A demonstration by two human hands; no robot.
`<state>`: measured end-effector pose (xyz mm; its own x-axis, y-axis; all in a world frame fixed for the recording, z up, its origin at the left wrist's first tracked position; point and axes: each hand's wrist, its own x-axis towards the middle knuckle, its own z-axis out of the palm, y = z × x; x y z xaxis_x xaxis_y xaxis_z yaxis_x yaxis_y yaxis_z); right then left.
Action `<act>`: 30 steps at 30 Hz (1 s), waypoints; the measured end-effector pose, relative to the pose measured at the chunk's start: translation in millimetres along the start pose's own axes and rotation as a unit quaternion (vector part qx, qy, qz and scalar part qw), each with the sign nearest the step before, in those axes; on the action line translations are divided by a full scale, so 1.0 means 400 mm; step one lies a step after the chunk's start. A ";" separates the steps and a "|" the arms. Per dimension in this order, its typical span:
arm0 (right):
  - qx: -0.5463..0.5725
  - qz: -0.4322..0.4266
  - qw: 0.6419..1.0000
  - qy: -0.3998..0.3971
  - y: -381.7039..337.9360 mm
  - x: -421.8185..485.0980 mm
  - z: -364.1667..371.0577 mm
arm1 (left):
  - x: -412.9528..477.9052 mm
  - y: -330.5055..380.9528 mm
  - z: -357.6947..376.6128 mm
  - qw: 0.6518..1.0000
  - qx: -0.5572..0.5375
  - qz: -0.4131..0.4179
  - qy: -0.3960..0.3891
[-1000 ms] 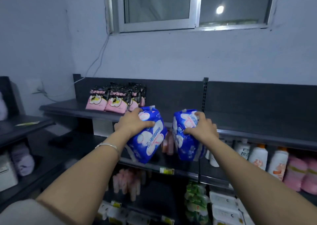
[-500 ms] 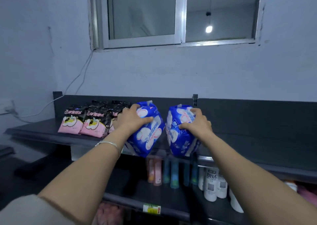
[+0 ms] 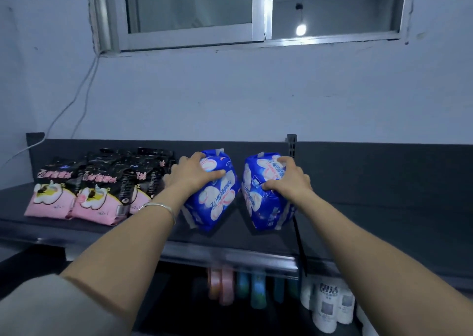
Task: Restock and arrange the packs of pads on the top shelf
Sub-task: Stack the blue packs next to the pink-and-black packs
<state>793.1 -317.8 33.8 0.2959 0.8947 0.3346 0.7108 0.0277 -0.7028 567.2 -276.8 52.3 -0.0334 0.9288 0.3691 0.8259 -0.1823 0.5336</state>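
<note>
Blue packs, two — left hand [image 3: 194, 174] grasping left blue pack [image 3: 217, 197], right hand [image 3: 289, 179] grasping right blue pack [image 3: 263, 202] — over top shelf [image 3: 384, 223], mid-length.

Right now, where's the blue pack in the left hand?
Head view, centre: the left blue pack, gripped by the left hand, is over the top shelf, between the black-and-pink packs and the right blue pack.

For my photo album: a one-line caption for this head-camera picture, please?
Left hand grips the left blue pack and right hand the right blue pack at the top shelf, beside black-and-pink packs.
</note>
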 end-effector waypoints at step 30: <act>-0.417 0.022 0.901 -0.115 -0.006 0.358 0.205 | 0.495 -0.073 0.242 0.884 0.264 0.273 -0.272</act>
<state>781.4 -153.0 31.9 0.2639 0.9581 0.1110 0.9623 -0.2694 0.0368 590.8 -56.3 36.2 0.6083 0.7930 -0.0349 0.7880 -0.6086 -0.0931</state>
